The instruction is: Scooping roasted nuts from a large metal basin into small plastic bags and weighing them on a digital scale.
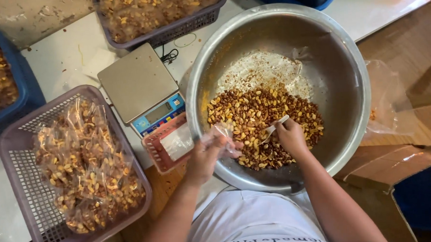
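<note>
Two hands work over the steel bowl: our left hand grips a clear bag at its rim, our right hand clasps a white scoop in the peanuts, which may spill if the bag sags.

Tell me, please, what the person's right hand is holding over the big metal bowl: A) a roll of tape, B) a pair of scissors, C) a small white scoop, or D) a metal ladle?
C: the right hand grips a small white scoop dipped into the roasted nuts inside the metal bowl, while the left hand holds a clear plastic bag open beside it.
</note>
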